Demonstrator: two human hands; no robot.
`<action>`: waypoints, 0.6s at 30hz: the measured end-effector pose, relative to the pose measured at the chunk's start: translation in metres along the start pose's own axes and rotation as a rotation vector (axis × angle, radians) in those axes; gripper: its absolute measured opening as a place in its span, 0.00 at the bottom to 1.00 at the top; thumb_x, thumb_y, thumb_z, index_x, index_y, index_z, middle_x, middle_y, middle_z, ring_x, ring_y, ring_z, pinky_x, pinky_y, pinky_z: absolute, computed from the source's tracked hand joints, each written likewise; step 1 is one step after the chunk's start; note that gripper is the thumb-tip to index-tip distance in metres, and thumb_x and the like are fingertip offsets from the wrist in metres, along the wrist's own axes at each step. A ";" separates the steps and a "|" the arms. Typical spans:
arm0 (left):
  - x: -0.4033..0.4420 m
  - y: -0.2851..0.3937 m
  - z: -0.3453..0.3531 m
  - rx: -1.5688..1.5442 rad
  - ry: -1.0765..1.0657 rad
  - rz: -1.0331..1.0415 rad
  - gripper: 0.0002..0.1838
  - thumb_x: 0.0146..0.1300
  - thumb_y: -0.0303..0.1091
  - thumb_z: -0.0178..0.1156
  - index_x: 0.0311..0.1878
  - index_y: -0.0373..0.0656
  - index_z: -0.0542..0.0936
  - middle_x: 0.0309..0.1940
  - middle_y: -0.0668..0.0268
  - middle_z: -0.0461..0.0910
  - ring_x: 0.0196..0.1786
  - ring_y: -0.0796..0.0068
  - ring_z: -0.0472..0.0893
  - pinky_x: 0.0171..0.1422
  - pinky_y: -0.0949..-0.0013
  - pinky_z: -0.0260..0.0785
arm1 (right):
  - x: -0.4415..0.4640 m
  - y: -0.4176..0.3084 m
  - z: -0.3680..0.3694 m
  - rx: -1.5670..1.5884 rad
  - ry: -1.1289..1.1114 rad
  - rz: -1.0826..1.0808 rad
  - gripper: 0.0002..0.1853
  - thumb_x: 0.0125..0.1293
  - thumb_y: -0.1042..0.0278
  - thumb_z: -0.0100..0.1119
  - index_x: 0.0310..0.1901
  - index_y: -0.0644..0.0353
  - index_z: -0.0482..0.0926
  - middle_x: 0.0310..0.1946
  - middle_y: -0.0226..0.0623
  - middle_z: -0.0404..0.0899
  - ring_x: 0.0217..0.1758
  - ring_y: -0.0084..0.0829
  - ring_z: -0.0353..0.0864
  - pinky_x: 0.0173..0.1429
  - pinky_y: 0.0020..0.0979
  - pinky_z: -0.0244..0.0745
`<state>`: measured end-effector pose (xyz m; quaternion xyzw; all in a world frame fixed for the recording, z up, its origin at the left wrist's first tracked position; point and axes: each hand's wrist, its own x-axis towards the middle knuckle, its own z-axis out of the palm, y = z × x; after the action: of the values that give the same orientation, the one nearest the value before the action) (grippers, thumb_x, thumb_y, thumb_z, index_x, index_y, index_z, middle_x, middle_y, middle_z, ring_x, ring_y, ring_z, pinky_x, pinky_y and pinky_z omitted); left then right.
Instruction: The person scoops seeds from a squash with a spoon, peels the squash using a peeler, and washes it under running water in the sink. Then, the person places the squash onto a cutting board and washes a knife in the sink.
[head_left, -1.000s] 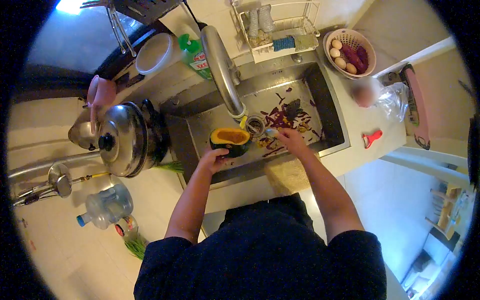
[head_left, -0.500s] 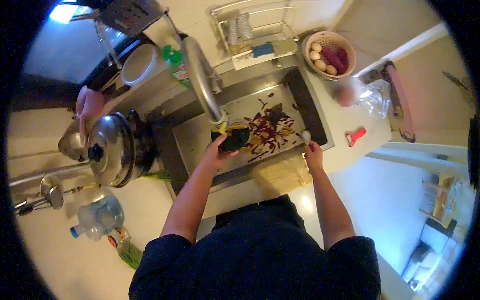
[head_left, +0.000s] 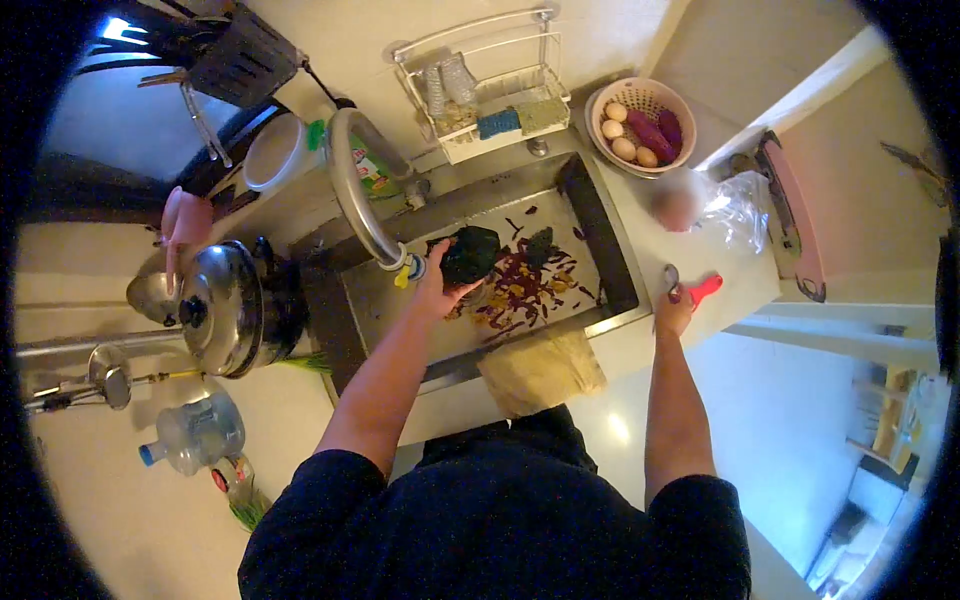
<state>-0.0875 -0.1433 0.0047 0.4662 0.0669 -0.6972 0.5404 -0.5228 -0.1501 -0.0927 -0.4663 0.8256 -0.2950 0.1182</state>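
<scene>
My left hand [head_left: 440, 287] is wrapped round a piece of pumpkin [head_left: 468, 256] with dark green rind, above the sink near the tap. The rind now faces up, so its orange flesh is hidden. Over the counter right of the sink, my right hand [head_left: 675, 314] is closed on a spoon [head_left: 671, 274], its bowl pointing away from me. Beside that hand lies a red peeler [head_left: 707, 288], very near the fingers; whether they touch is unclear. In the sink [head_left: 385, 300] lie purple peelings and orange scraps [head_left: 530, 290].
At the back right a pink basket [head_left: 598, 120] holds eggs and purple sweet potatoes. A clear plastic bag [head_left: 738, 210] lies near it. The tap [head_left: 350, 190] arches over the sink. A brown cloth [head_left: 540, 372] hangs on the front edge. A lidded pot [head_left: 225, 310] stands left.
My right hand has carried the spoon right, from the sink edge to the counter beside the peeler. The pumpkin has turned in my left hand, from flesh showing to rind up.
</scene>
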 end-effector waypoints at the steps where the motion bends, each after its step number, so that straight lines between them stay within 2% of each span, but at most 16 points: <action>1: 0.001 0.001 -0.004 -0.024 -0.027 -0.008 0.23 0.55 0.43 0.62 0.51 0.45 0.70 0.52 0.57 0.73 0.54 0.56 0.74 0.56 0.46 0.70 | 0.003 -0.003 0.003 -0.175 0.007 0.035 0.23 0.45 0.75 0.63 0.48 0.62 0.74 0.41 0.42 0.76 0.42 0.39 0.76 0.45 0.36 0.72; 4: 0.004 0.006 -0.010 -0.061 0.099 -0.052 0.22 0.54 0.43 0.62 0.50 0.46 0.71 0.52 0.57 0.73 0.54 0.55 0.74 0.56 0.46 0.70 | -0.017 -0.038 0.009 -0.143 0.187 -0.303 0.20 0.48 0.76 0.60 0.47 0.62 0.75 0.41 0.43 0.77 0.44 0.40 0.75 0.48 0.36 0.71; 7: -0.002 -0.002 -0.009 -0.131 0.128 -0.017 0.20 0.55 0.41 0.62 0.49 0.45 0.72 0.49 0.58 0.75 0.51 0.58 0.76 0.51 0.51 0.73 | -0.074 -0.151 0.035 0.521 -0.268 -0.214 0.17 0.53 0.72 0.58 0.47 0.61 0.75 0.40 0.44 0.77 0.46 0.42 0.74 0.52 0.36 0.69; 8: -0.006 -0.006 -0.009 -0.098 0.146 0.011 0.20 0.55 0.42 0.61 0.49 0.46 0.72 0.48 0.59 0.75 0.49 0.58 0.76 0.49 0.50 0.74 | -0.096 -0.186 0.052 0.622 -0.483 -0.237 0.19 0.53 0.70 0.59 0.48 0.61 0.73 0.43 0.45 0.75 0.49 0.44 0.73 0.54 0.38 0.67; 9: -0.010 -0.011 -0.007 -0.064 0.163 0.041 0.19 0.56 0.42 0.60 0.50 0.47 0.73 0.47 0.60 0.76 0.48 0.58 0.77 0.46 0.49 0.74 | -0.122 -0.225 0.055 0.599 -0.423 -0.558 0.21 0.53 0.70 0.59 0.50 0.61 0.72 0.48 0.46 0.73 0.53 0.46 0.70 0.57 0.39 0.65; 10: -0.013 -0.011 -0.009 -0.029 0.178 0.072 0.19 0.57 0.43 0.60 0.50 0.47 0.73 0.47 0.61 0.77 0.46 0.57 0.78 0.43 0.48 0.75 | -0.139 -0.274 0.031 0.353 -0.505 -0.805 0.19 0.57 0.68 0.55 0.51 0.61 0.72 0.50 0.48 0.69 0.56 0.45 0.67 0.57 0.39 0.66; 11: 0.025 -0.015 -0.068 -0.499 -0.396 -0.188 0.15 0.60 0.42 0.57 0.47 0.48 0.73 0.43 0.67 0.78 0.44 0.67 0.78 0.40 0.61 0.75 | -0.155 -0.297 0.033 0.288 -0.425 -0.931 0.19 0.57 0.67 0.55 0.51 0.61 0.72 0.50 0.49 0.69 0.57 0.47 0.65 0.58 0.41 0.65; 12: 0.016 -0.016 -0.064 -0.421 -0.254 -0.072 0.15 0.61 0.44 0.55 0.47 0.48 0.73 0.43 0.67 0.78 0.44 0.67 0.78 0.41 0.61 0.75 | -0.166 -0.309 0.036 0.224 -0.345 -1.055 0.20 0.56 0.65 0.56 0.51 0.60 0.71 0.51 0.50 0.68 0.59 0.50 0.63 0.59 0.42 0.63; 14: -0.005 -0.016 -0.046 -0.261 0.035 0.153 0.15 0.62 0.46 0.52 0.48 0.49 0.73 0.43 0.66 0.78 0.44 0.67 0.78 0.42 0.62 0.75 | -0.173 -0.318 0.060 0.300 -0.437 -1.049 0.21 0.56 0.64 0.58 0.51 0.61 0.71 0.51 0.51 0.69 0.58 0.49 0.64 0.58 0.42 0.65; 15: -0.012 -0.010 -0.049 -0.274 0.058 0.173 0.18 0.62 0.48 0.50 0.49 0.48 0.72 0.44 0.65 0.77 0.46 0.67 0.78 0.46 0.60 0.74 | -0.174 -0.331 0.061 0.336 -0.482 -1.045 0.21 0.56 0.63 0.58 0.51 0.62 0.70 0.51 0.52 0.69 0.57 0.49 0.65 0.57 0.42 0.65; 17: -0.031 0.002 -0.058 -0.162 0.134 0.143 0.21 0.61 0.51 0.49 0.51 0.48 0.71 0.46 0.64 0.76 0.48 0.66 0.77 0.49 0.58 0.73 | -0.184 -0.348 0.055 0.362 -0.715 -0.793 0.19 0.57 0.69 0.55 0.52 0.58 0.71 0.49 0.46 0.72 0.57 0.43 0.68 0.58 0.39 0.66; 18: -0.044 0.009 -0.057 -0.107 0.169 0.126 0.22 0.61 0.52 0.49 0.52 0.47 0.71 0.47 0.63 0.76 0.49 0.65 0.77 0.51 0.57 0.72 | -0.186 -0.350 0.067 0.507 -0.889 -0.624 0.18 0.56 0.69 0.56 0.50 0.57 0.72 0.48 0.43 0.73 0.54 0.40 0.71 0.56 0.38 0.68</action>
<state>-0.0481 -0.0828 0.0081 0.4971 0.1197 -0.6157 0.5996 -0.1459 -0.1559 0.0483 -0.7227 0.4248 -0.2802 0.4677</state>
